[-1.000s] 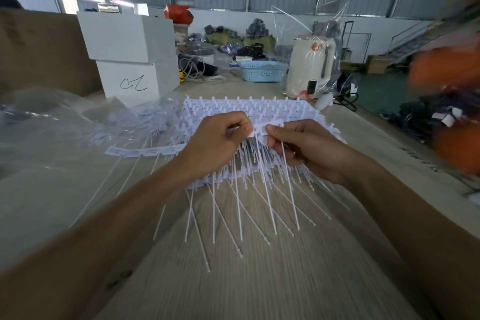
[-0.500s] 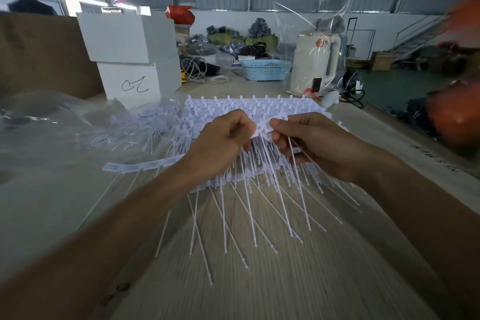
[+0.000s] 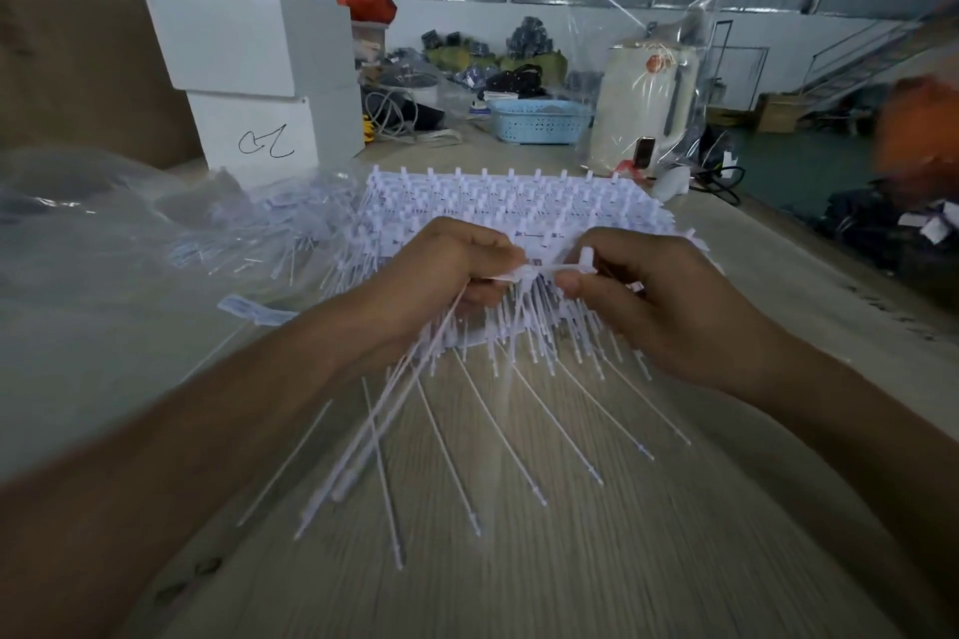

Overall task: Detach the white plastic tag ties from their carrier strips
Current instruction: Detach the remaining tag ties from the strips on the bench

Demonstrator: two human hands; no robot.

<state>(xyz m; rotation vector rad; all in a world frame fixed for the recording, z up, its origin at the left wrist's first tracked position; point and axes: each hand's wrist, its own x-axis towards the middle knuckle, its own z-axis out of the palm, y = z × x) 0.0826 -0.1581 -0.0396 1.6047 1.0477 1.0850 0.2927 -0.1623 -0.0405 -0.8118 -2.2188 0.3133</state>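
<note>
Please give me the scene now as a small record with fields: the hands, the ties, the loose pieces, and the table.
left hand: left hand pinches white tag ties whose thin tails hang down toward the table
right hand: right hand pinches the carrier strip between thumb and fingers
stock: stack of tag ties on strips lies behind both hands
loose pieces: pile of detached ties at the left, near clear plastic bag
surface: wooden table
background: white boxes, blue basket
</note>
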